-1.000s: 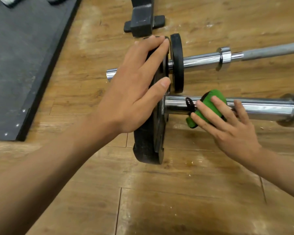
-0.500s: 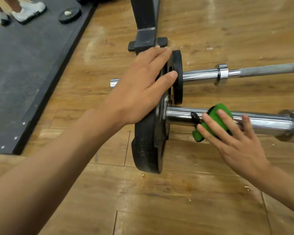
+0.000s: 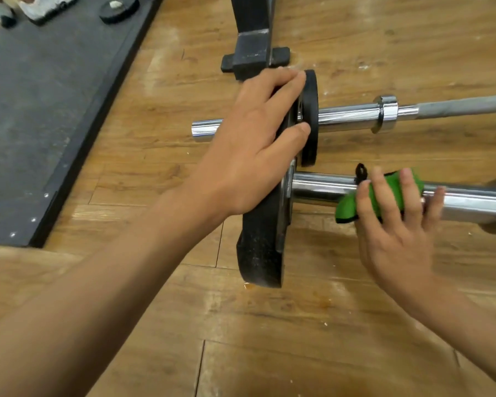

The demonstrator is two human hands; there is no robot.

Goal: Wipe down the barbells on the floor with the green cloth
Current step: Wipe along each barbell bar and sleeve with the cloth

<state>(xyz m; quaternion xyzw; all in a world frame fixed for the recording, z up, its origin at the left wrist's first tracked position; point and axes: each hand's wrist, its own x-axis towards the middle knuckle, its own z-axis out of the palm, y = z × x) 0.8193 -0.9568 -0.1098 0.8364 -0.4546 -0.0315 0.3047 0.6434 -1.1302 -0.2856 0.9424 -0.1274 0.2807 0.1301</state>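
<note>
Bright, even indoor light falls from above, leaving only soft, faint shadows on the wooden floor [image 3: 269, 339] under the near barbell [image 3: 321, 187] and its black plate [image 3: 261, 247]. White glare streaks run along the chrome, and pale sheen patches lie on the boards. Motion blur softens the right hand [image 3: 393, 239] and the green cloth [image 3: 348, 209]. The wide lens stretches the left forearm [image 3: 98, 296] large across the lower corner, slightly soft

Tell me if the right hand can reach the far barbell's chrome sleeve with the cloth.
Probably yes. The right hand presses the green cloth on the near barbell. The far barbell's sleeve lies bare just beyond, beside the small plate.
</note>
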